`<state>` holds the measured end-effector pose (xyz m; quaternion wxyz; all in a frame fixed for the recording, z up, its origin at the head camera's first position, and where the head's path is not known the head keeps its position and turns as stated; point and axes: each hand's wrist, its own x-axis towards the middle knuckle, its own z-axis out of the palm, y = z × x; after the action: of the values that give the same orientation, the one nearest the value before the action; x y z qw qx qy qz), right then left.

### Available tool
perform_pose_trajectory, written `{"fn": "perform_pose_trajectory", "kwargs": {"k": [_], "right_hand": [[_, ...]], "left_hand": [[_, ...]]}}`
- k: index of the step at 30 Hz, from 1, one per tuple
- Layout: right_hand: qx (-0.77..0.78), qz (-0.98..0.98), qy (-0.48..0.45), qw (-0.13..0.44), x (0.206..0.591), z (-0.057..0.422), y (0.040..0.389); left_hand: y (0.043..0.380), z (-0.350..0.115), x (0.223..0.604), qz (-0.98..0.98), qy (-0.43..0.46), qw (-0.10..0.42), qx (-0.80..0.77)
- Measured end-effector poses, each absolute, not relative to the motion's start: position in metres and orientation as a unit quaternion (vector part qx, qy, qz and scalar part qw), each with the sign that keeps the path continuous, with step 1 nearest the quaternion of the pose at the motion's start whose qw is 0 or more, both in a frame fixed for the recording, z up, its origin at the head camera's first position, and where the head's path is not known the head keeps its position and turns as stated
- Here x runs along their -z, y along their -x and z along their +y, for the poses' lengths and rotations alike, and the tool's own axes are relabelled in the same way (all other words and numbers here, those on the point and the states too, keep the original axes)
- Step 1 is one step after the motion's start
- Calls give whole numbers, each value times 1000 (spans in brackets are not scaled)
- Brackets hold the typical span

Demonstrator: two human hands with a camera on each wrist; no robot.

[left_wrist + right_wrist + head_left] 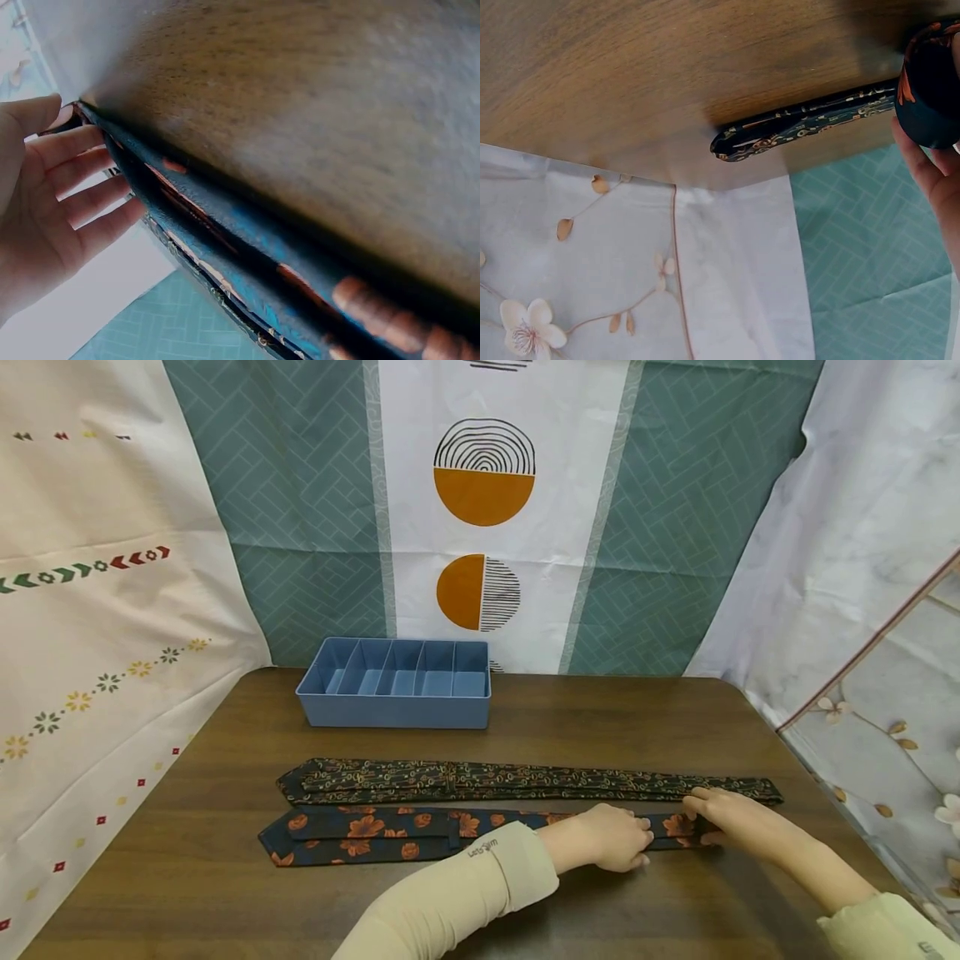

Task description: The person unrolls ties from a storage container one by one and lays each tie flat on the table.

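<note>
A navy necktie with orange flowers [363,828] lies lengthwise on the table, its wide pointed end to the left. My right hand [726,817] grips its narrow right end, which shows as a raised curl [930,112] in the right wrist view. On the same tie, a little to the left, my left hand [613,837] rests with loosely extended fingers; the left wrist view shows those fingertips along the tie's edge [161,176]. Just behind lies a black necktie with a small gold pattern [525,779], parallel to the navy one.
A blue box with several compartments [397,712] stands at the back left of the brown wooden table [600,710]. Patterned cloths hang around the table, with a green and white one [300,527] behind it.
</note>
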<state>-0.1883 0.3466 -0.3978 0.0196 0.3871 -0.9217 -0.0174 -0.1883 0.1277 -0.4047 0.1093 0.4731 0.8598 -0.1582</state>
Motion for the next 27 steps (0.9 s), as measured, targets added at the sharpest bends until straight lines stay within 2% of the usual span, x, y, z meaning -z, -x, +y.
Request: {"fn": "perform_pose_trajectory", "kwargs": {"k": [7,15,22,27], "right_hand": [[12,-926,-377,-3,396,349,187],[-1,-918,-396,23,400,355,188],[-6,-929,-369,-21,399,358,186],[6,-934,-357,-21,399,359,185]], "left_hand": [[188,129,406,861,-472,113,156],[188,129,406,858,-477,110,157],[190,128,405,856,-479,113,156],[190,127,403,861,-475,115,145]]}}
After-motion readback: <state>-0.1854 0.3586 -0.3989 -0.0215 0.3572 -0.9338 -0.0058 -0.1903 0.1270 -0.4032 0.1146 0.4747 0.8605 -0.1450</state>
